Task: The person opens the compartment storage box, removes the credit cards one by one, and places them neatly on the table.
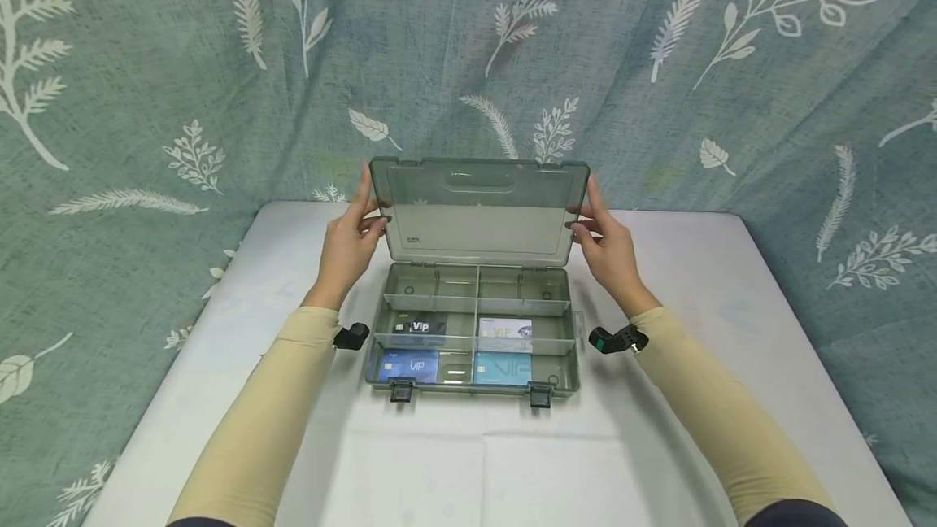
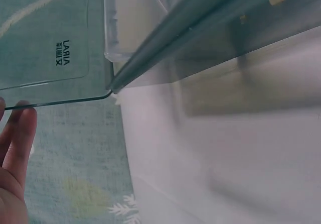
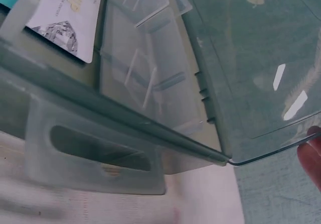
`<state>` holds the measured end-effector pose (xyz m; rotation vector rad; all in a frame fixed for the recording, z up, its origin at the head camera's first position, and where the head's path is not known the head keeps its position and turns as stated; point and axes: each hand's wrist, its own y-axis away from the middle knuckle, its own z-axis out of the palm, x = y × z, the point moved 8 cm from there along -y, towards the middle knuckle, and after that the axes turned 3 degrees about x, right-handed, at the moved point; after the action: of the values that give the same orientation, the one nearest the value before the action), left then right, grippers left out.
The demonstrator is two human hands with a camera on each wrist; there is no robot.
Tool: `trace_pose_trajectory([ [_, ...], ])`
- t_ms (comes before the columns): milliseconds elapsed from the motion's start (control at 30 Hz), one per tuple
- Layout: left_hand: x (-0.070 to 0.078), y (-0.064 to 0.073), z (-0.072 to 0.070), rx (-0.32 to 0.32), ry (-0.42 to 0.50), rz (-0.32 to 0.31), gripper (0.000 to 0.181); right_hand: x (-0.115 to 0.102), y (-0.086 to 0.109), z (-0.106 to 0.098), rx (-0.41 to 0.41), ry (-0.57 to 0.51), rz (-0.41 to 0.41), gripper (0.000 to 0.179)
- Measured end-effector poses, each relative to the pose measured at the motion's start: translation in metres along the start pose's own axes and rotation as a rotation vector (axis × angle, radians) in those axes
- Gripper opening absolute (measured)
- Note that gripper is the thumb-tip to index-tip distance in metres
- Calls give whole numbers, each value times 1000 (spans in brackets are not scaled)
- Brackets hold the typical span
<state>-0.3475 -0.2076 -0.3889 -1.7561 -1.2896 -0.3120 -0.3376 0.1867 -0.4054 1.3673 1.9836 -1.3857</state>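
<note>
A clear grey-green plastic storage box stands on the table, its lid raised and leaning back. My left hand holds the lid's left edge between thumb and fingers, and my right hand holds its right edge the same way. In the middle row lie a black VIP card at left and a white VIP card at right. The front row holds a blue VIP card at left and a teal VIP card at right. Both back compartments contain no cards.
Two dark latches, the left latch and the right latch, hang off the box's front. A white cloth covers the table. Behind and beside it hangs a green leaf-patterned curtain. A slotted side handle sticks out at the right.
</note>
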Motion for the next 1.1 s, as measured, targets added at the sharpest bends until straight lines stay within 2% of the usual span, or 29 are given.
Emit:
trace_pose_trajectory([
  [300,-14,5,7,-41,-41,-68,89,12,9,9,-24,13,54,85],
  [633,-18,12,5,-58,-81,-57,90,17,18,17,-49,42,61,86],
  [1100,-28,25,7,-102,-68,-68,92,22,33,23,-102,46,93,88],
])
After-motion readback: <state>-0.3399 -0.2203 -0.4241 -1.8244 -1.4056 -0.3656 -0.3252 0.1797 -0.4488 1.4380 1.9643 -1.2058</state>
